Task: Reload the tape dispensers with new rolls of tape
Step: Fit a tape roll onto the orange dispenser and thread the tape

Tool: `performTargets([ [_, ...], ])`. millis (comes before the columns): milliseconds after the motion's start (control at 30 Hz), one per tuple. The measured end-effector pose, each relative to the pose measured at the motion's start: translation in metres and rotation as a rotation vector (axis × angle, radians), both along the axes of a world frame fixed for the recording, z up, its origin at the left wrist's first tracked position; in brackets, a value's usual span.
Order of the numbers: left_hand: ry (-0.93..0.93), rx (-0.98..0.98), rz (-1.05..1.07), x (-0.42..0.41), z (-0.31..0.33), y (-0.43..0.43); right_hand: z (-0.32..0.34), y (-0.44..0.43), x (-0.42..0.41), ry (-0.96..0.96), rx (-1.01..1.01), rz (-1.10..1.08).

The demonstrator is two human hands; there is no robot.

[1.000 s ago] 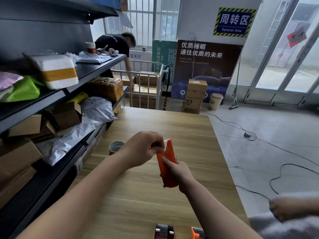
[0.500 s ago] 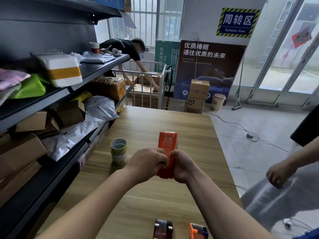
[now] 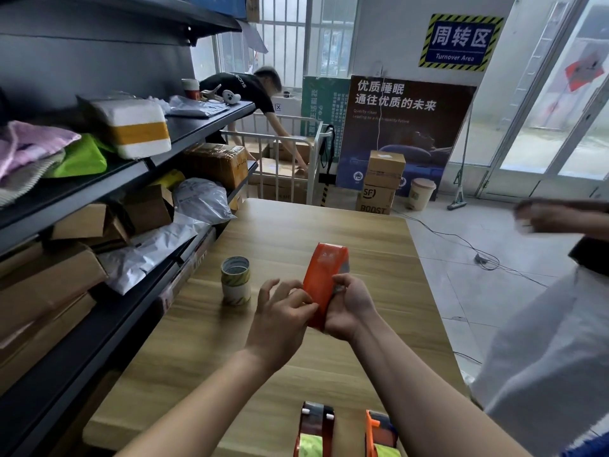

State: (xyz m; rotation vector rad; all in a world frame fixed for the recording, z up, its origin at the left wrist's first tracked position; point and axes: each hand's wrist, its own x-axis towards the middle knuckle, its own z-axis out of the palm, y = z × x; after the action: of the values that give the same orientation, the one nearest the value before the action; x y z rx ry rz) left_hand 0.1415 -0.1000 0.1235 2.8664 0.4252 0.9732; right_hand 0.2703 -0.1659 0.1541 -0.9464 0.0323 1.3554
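Between our two hands, lifted off the table (image 3: pixel 290 232), is the orange dispenser (image 3: pixel 324 282), tilted a little away from us. Our right hand (image 3: pixel 351 308) is wrapped round its lower half and carries it. Our left hand (image 3: pixel 283 316) pinches at its near edge with thumb and forefinger, the other fingers fanned loose; whether the pinch is on a tape end or on the casing we cannot tell. Nor can we see whether a roll sits inside. We judge this one to be mid-reload, being threaded or closed up. Just left of our left hand a short stack of tape rolls (image 3: pixel 235 282) stands on the wood, so fresh stock remains. Nearer to us than the hands, at the table's close edge, a dark dispenser (image 3: pixel 314 423) and a second orange dispenser (image 3: pixel 379 430) stand side by side, each showing a yellow-green roll. We take those as loaded, though the frame cuts them off. Beyond the hands, past the far end of the table, stacked cartons (image 3: pixel 379 189) show "SF" and "BOOST" on the lower box. Behind them a dark poster (image 3: pixel 395 127) reads "优质睡眠 通往优质的未来", its small English line too blurred to trust. Higher up, a blue sign (image 3: pixel 459 42) with a striped border says "周转区" and "Turnover Area".
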Motion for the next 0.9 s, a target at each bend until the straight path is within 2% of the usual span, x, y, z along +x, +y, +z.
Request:
performTargets([
  [200, -0.002, -0.184, 0.07, -0.025, -0.012, 0.007, 0.008, 0.007, -0.027, 0.047, 0.042, -0.067],
  [400, -0.033, -0.54, 0.013, -0.059, -0.018, 0.022, 0.0, 0.019, -0.07, 0.004, 0.042, -0.145],
  [533, -0.113, -0.808, 0.133, -0.076, -0.011, 0.027, -0.007, 0.029, -0.104, -0.003, 0.067, -0.178],
  [733, -0.093, -0.861, 0.249, -0.097, -0.023, 0.031, -0.018, 0.035, -0.144, -0.101, 0.054, -0.156],
  [900, -0.094, -0.869, 0.315, -0.111, -0.029, 0.028, -0.025, 0.037, -0.166, -0.101, 0.04, -0.187],
])
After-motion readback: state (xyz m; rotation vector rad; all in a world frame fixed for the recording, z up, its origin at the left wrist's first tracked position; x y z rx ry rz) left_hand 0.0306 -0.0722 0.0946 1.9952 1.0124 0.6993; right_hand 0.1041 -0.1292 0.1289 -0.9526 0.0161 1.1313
